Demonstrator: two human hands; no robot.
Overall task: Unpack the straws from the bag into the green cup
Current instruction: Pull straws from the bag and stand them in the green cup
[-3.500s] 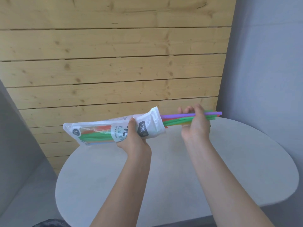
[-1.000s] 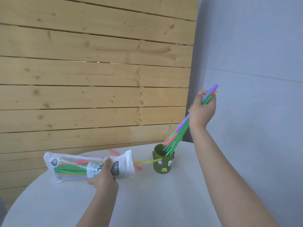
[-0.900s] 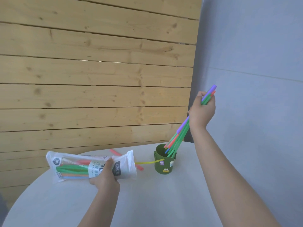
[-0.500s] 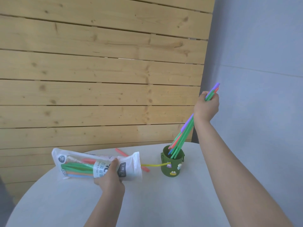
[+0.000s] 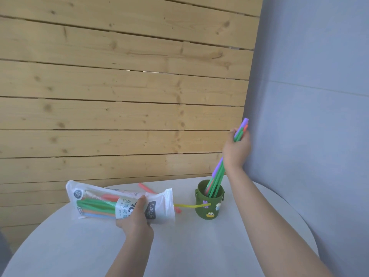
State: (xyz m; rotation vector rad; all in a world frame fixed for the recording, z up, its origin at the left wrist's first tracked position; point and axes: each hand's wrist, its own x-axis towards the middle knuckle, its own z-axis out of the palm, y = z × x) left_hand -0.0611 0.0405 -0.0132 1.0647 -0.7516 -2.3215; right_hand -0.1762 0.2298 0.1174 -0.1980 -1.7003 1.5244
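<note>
Plank wall (image 5: 119,96) fills the back of my view, grey wall (image 5: 309,96) on the right. Below them a round grey table (image 5: 199,246).

Bag (image 5: 119,204) is next in size: white plastic, lying on its side, held just above the tabletop, its open mouth facing right toward the cup. Green, orange and blue straws show through the closed left end. My left hand (image 5: 135,218) grips it near the mouth, fingers wrapped under, thumb pressed on the printed label.

My right hand (image 5: 236,150) is raised above the cup, fist closed around a bundle of straws (image 5: 217,174), purple, green and orange. The bundle tilts; upper ends stick out past the fingers, lower ends sit inside the green cup (image 5: 209,202). The cup stands upright on the table, right of the bag, with small stickers on its front.

A yellow straw (image 5: 191,206) runs from the bag's mouth across to the cup front. A red straw (image 5: 146,187) lies on the table behind the bag.
</note>
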